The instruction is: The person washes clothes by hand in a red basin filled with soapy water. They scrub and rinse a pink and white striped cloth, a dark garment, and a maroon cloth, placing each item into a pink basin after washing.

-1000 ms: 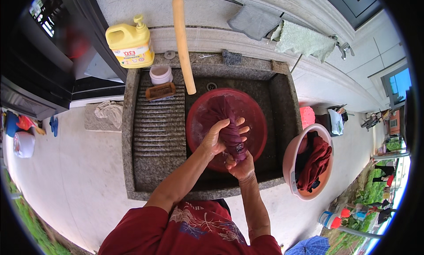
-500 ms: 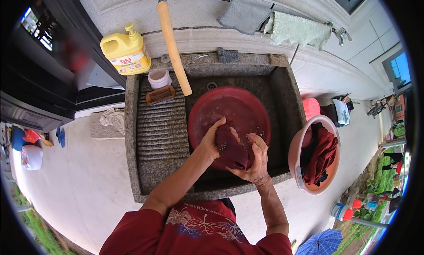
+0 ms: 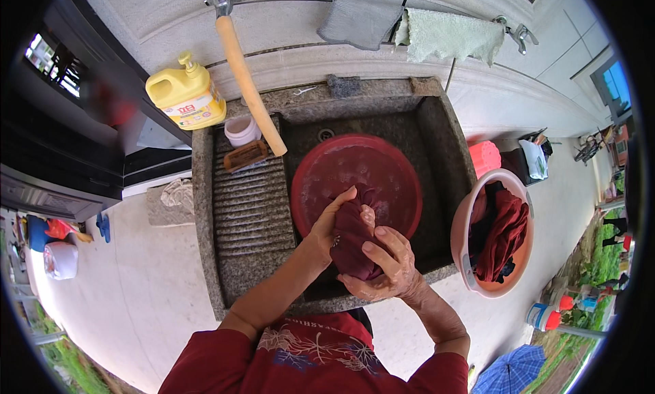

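A bunched, dark maroon cloth is between my two hands, over the near rim of a red basin. My left hand grips its left side, thumb pointing away from me. Curled against its near right side are the fingers of my right hand. Whether the cloth is a garment I cannot tell. Cloudy, sudsy water fills the basin, which stands in a grey stone sink.
A ribbed washboard forms the sink's left part, with a wooden brush and white tub on it. A hose hangs above, beside a yellow jug. Right of the sink stands a pink basin of dark red clothes.
The cloth is bunched more tightly and has come slightly nearer me. My right hand's fingers have closed in against it. The whole view has shifted and tilted a little.
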Available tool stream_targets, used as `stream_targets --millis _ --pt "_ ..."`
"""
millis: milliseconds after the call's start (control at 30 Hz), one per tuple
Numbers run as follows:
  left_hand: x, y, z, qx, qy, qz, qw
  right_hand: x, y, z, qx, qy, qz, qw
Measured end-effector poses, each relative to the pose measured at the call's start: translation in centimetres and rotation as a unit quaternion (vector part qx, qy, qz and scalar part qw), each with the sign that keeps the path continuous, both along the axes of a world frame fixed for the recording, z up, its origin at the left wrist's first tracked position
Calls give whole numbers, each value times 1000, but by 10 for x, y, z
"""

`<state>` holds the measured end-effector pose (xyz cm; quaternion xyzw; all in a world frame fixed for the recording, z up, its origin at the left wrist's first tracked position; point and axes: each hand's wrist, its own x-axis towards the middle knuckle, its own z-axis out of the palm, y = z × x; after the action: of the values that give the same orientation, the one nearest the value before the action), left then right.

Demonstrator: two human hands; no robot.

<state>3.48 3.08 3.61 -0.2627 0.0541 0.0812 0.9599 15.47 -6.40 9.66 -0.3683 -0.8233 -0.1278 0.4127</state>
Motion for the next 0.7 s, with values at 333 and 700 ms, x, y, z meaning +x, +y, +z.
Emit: stream_targets --millis 333,700 --pt "17 -5 8 128 298 79 943 28 34 5 -213 348 -140 902" --pt "22 -13 -7 424 319 146 835 64 60 -44 -469 524 -191 684"
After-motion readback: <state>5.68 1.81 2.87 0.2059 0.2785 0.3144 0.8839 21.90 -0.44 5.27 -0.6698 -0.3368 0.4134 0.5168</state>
